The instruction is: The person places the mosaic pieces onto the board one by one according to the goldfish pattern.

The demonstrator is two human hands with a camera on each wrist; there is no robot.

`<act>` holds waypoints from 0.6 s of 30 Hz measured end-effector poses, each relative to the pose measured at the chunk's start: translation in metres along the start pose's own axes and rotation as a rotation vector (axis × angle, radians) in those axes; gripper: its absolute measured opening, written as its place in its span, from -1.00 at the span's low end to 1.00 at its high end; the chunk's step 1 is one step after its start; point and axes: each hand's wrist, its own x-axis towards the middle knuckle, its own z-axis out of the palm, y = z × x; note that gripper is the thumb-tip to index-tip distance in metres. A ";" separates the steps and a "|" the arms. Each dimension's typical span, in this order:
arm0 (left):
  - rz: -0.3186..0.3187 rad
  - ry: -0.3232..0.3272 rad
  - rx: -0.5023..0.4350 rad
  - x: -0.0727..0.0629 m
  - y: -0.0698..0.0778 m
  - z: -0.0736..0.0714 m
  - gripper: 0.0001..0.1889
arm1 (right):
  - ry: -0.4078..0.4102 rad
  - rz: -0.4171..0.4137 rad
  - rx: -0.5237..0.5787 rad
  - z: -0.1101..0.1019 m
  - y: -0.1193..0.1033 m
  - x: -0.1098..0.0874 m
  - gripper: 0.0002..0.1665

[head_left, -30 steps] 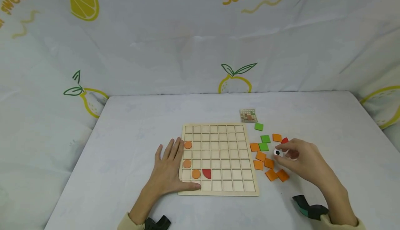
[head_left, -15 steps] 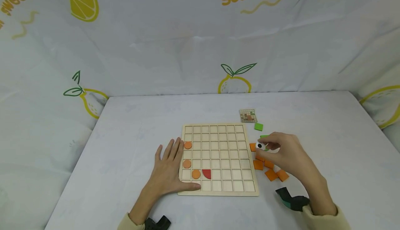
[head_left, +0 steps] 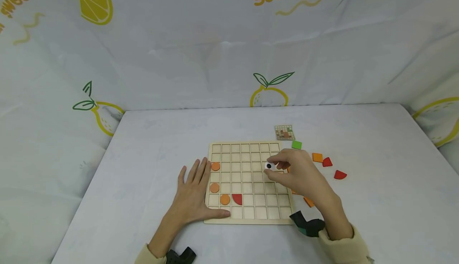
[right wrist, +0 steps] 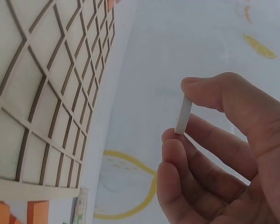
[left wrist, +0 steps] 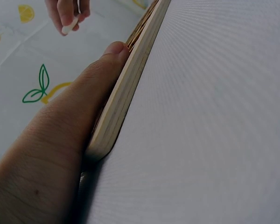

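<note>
My right hand [head_left: 297,172] pinches a small white tile with a black dot [head_left: 269,166] between thumb and fingertips, over the right part of the wooden grid board [head_left: 251,219]. In the right wrist view the white tile [right wrist: 183,115] appears edge-on, apart from the board. The left hand [head_left: 193,196] rests at the board's left edge, fingers straight along its side and thumb on the front left corner; the left wrist view shows the thumb [left wrist: 102,70] against the rim. On the board lie three orange discs [head_left: 224,199] and a red quarter-circle piece [head_left: 237,199].
Right of the board lie a green square [head_left: 297,145], an orange square [head_left: 317,157] and two red pieces [head_left: 340,175]. More orange squares [head_left: 309,202] are partly hidden by the right hand. A small pattern card [head_left: 285,133] lies behind the board's far right corner.
My right hand has moved left with the white tile, from beside the loose pieces to over the board. The red pieces on the right are uncovered. The left hand has stayed still.
</note>
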 end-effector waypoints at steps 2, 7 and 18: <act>0.005 0.006 0.001 0.000 0.000 0.000 0.56 | -0.001 -0.013 0.007 0.005 -0.003 0.002 -0.83; 0.000 0.002 -0.002 0.000 0.000 -0.001 0.56 | -0.011 -0.035 0.011 0.017 -0.010 0.006 -0.80; -0.014 -0.020 0.003 0.001 0.000 0.000 0.56 | -0.081 -0.045 0.024 0.044 -0.023 0.009 -0.80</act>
